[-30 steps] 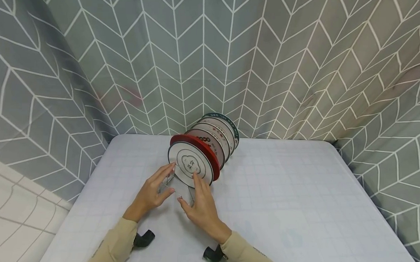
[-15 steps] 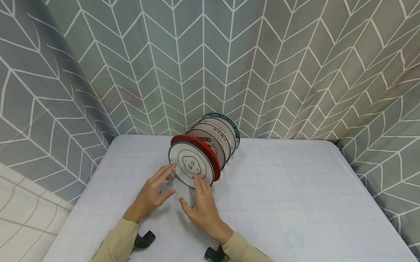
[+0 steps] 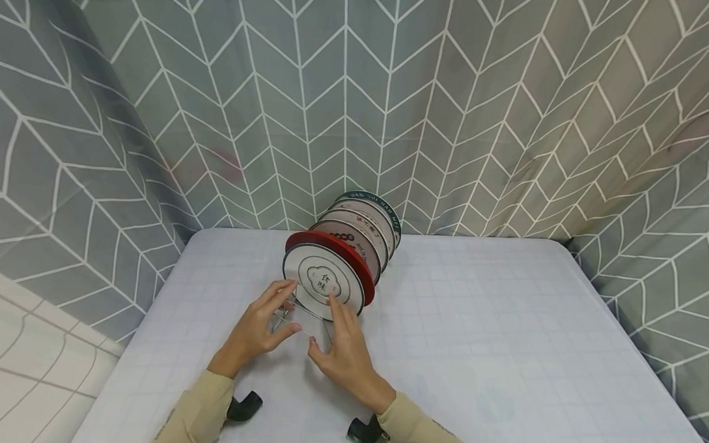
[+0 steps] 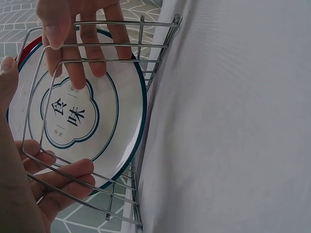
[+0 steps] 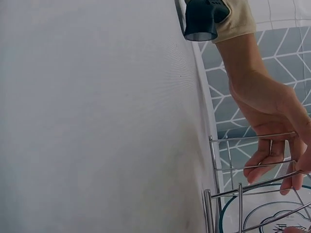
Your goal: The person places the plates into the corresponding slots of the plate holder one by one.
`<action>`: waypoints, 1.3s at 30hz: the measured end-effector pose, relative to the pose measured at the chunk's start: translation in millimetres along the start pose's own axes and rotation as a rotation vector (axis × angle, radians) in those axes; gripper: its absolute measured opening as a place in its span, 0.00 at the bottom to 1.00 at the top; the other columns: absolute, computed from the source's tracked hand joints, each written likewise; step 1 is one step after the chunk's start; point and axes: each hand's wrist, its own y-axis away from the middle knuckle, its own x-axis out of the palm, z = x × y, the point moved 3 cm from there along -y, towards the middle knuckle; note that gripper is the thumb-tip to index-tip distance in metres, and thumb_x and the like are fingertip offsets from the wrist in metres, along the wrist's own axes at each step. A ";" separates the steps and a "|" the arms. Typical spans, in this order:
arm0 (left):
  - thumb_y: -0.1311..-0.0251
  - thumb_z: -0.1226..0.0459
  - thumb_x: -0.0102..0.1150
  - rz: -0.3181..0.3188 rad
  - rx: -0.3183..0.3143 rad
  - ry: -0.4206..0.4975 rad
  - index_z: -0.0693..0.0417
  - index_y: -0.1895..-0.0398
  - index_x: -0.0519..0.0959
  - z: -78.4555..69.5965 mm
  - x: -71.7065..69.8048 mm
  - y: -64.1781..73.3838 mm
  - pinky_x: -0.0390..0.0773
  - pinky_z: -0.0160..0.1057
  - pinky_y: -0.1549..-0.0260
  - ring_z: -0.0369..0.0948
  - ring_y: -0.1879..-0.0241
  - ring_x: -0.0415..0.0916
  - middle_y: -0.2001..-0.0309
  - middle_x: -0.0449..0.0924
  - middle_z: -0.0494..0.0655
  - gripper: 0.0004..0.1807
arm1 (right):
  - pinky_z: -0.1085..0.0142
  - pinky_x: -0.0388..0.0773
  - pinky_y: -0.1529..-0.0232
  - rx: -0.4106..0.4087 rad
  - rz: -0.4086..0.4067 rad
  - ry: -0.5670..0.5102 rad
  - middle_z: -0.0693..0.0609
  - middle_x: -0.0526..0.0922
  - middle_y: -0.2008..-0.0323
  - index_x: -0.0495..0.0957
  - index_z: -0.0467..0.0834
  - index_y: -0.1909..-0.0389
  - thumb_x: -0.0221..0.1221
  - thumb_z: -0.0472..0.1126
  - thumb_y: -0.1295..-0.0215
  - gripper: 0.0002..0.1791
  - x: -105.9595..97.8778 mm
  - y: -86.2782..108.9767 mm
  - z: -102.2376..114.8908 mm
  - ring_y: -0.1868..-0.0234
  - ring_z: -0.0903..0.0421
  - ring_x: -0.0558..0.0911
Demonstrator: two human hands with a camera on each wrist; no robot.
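A silver wire dish rack (image 4: 155,45) stands on the table with several plates leaning in a row inside it. At its front is a white plate (image 3: 323,279) with a dark rim and printed characters, and a red plate (image 3: 368,284) stands just behind that. Round the rack's near left side my left hand (image 3: 254,329) has its thumb outside the wires and its fingers behind them. On the near right side my right hand (image 3: 346,355) holds the wires likewise, its fingertips close to the front plate. Exact fingertip contact with the plate is unclear.
Patterned bowls or plates (image 3: 360,231) fill the rack's far part, near the curtain (image 3: 452,120). White cloth covers the table (image 3: 491,330). Each wrist carries a black camera (image 3: 245,407) on its sleeve.
The front of the rack and its plates have tilted or shifted very slightly. The right thumb has moved a little to the right; both hands otherwise keep their places.
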 end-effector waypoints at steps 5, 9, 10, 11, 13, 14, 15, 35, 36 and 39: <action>0.54 0.57 0.75 0.011 -0.004 0.006 0.65 0.32 0.67 -4.4 -1.0 -2.0 0.79 0.28 0.53 0.35 0.63 0.82 0.38 0.71 0.53 0.46 | 0.49 0.78 0.43 -0.006 -0.004 -0.008 0.36 0.75 0.41 0.61 0.28 0.32 0.70 0.34 0.55 0.47 -2.8 0.3 -0.3 0.39 0.43 0.74; 0.48 0.49 0.71 0.036 -0.005 0.014 0.65 0.32 0.67 -8.6 1.8 -3.6 0.83 0.36 0.60 0.35 0.64 0.81 0.39 0.70 0.53 0.45 | 0.50 0.79 0.44 0.004 -0.004 0.000 0.37 0.75 0.42 0.62 0.28 0.32 0.69 0.32 0.57 0.47 -6.1 2.9 -1.7 0.39 0.43 0.74; 0.48 0.48 0.71 0.040 -0.005 0.012 0.64 0.32 0.67 -9.8 2.6 -4.1 0.83 0.38 0.61 0.36 0.65 0.82 0.40 0.70 0.52 0.45 | 0.50 0.78 0.43 0.013 0.001 -0.004 0.37 0.75 0.42 0.62 0.28 0.32 0.68 0.32 0.57 0.47 -7.0 3.9 -2.2 0.39 0.43 0.73; 0.48 0.47 0.71 0.043 -0.007 0.016 0.64 0.32 0.67 -10.6 3.6 -4.3 0.84 0.39 0.61 0.36 0.65 0.82 0.41 0.70 0.53 0.45 | 0.50 0.78 0.43 0.018 0.005 -0.002 0.37 0.75 0.42 0.61 0.29 0.32 0.68 0.32 0.57 0.47 -8.1 4.7 -2.8 0.39 0.43 0.73; 0.48 0.46 0.71 0.049 -0.011 0.021 0.64 0.33 0.68 -13.3 5.3 -5.5 0.84 0.39 0.62 0.36 0.66 0.83 0.42 0.71 0.53 0.45 | 0.51 0.78 0.43 0.031 0.013 0.000 0.38 0.75 0.42 0.61 0.29 0.32 0.67 0.31 0.58 0.47 -10.6 6.1 -4.0 0.39 0.44 0.73; 0.48 0.45 0.70 0.052 -0.013 0.023 0.64 0.33 0.68 -15.0 6.2 -6.3 0.84 0.39 0.62 0.36 0.66 0.83 0.42 0.71 0.53 0.45 | 0.51 0.78 0.43 0.035 0.017 -0.003 0.38 0.76 0.42 0.62 0.29 0.32 0.67 0.31 0.58 0.47 -12.2 6.8 -4.9 0.39 0.44 0.73; 0.48 0.44 0.70 0.054 -0.018 0.027 0.64 0.34 0.68 -16.9 7.1 -7.1 0.84 0.38 0.63 0.36 0.66 0.82 0.42 0.71 0.52 0.45 | 0.51 0.78 0.43 0.041 0.021 -0.012 0.39 0.76 0.42 0.61 0.29 0.32 0.66 0.31 0.58 0.47 -14.1 7.4 -5.9 0.39 0.45 0.73; 0.55 0.36 0.69 -0.021 -0.186 -0.015 0.62 0.41 0.71 -79.7 37.8 -11.4 0.76 0.25 0.76 0.33 0.73 0.77 0.46 0.70 0.49 0.47 | 0.49 0.79 0.44 -0.010 0.289 -0.256 0.41 0.74 0.40 0.56 0.37 0.26 0.68 0.29 0.48 0.48 -67.5 23.1 -49.9 0.41 0.42 0.76; 0.55 0.36 0.69 -0.035 -0.186 -0.018 0.62 0.41 0.71 -81.7 38.8 -11.4 0.76 0.24 0.76 0.33 0.74 0.78 0.46 0.71 0.49 0.48 | 0.49 0.79 0.43 -0.023 0.298 -0.269 0.41 0.74 0.40 0.56 0.36 0.26 0.68 0.29 0.47 0.48 -69.0 23.2 -51.7 0.41 0.42 0.75; 0.55 0.35 0.68 -0.058 -0.192 -0.026 0.62 0.41 0.71 -85.9 40.7 -11.8 0.77 0.25 0.75 0.34 0.73 0.78 0.47 0.71 0.49 0.48 | 0.47 0.78 0.43 -0.067 0.311 -0.294 0.40 0.73 0.39 0.55 0.34 0.27 0.68 0.29 0.46 0.47 -72.5 22.8 -55.4 0.41 0.40 0.75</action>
